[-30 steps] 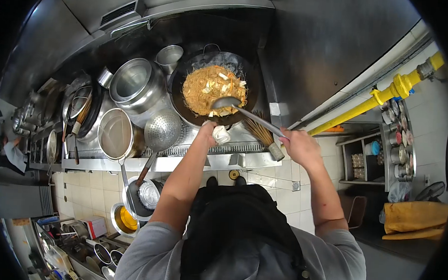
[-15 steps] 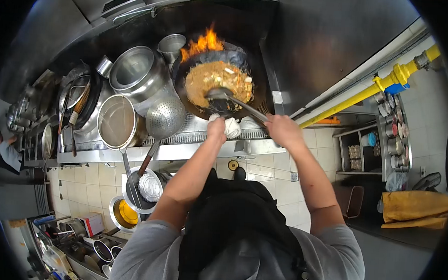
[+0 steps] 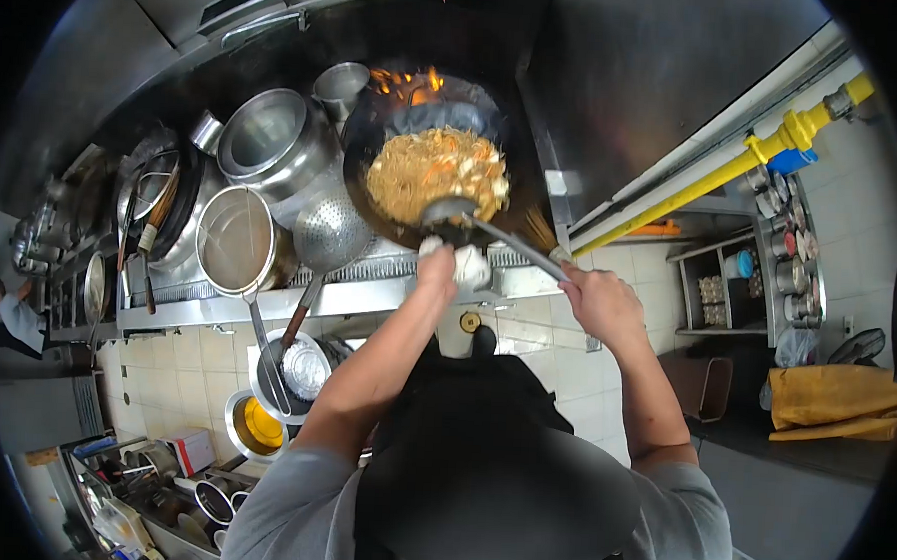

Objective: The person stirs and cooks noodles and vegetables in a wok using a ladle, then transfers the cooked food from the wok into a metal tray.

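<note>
I see the right hand (image 3: pixel 605 305) with its fingers wrapped round the handle of a ladle (image 3: pixel 512 242), whose bowl sits at the near edge of the noodles (image 3: pixel 423 174) inside the wok (image 3: pixel 446 118). The left hand (image 3: pixel 436 267) grips a white cloth (image 3: pixel 473 269) by the near rim — blurred, so I can't tell whether it holds the wok too. Flames (image 3: pixel 414 84) rise behind.

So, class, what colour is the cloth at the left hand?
The cloth is white, seen in the head view.
</note>
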Tool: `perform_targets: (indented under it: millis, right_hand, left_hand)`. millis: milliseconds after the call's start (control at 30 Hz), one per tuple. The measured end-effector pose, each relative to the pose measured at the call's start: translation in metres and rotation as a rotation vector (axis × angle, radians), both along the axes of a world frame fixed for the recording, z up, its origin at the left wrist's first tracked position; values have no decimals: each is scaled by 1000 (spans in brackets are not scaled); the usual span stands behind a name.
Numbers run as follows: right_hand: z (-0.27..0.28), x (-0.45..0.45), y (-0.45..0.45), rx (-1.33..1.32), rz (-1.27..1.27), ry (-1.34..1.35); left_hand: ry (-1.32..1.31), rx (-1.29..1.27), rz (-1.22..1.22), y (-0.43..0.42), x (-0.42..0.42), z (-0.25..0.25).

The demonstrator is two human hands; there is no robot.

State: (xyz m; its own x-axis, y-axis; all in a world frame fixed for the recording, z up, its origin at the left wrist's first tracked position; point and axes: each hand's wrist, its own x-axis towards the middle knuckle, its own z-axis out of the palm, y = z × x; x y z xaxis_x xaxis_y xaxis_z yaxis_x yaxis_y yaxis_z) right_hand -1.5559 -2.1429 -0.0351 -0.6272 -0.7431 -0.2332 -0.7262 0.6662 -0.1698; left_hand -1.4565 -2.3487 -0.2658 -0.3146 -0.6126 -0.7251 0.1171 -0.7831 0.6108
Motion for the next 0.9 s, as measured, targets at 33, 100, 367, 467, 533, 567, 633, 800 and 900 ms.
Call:
perform_targets:
  millis: [33, 100, 367, 467, 533, 567, 633, 800, 900]
  right_hand:
    - [4, -6, -3, 23, 70, 16]
    - [0, -11, -8, 60, 126, 7]
    - [-103, 4, -40, -198, -102, 131]
    - [-112, 9, -12, -163, -100, 28]
    - [-98, 5, 6, -160, -82, 9]
    - [-84, 7, 14, -167, -62, -3]
    - [-49, 1, 17, -118, -25, -1]
    - [14, -16, 6, 27, 96, -14]
    - [-1, -29, -20, -7, 161, 8]
  left_hand:
    - [42, 7, 28, 5, 4, 5]
    - [129, 43, 56, 1, 0, 11]
    - [77, -190, -2, 51, 40, -79]
    - [119, -161, -23, 65, 56, -64]
    - [148, -34, 45, 38, 29, -24]
    - [61, -77, -49, 12, 13, -44]
    - [81, -12, -4, -9, -12, -23]
    - [275, 9, 68, 24, 12, 29]
    - [106, 105, 33, -4, -9, 7]
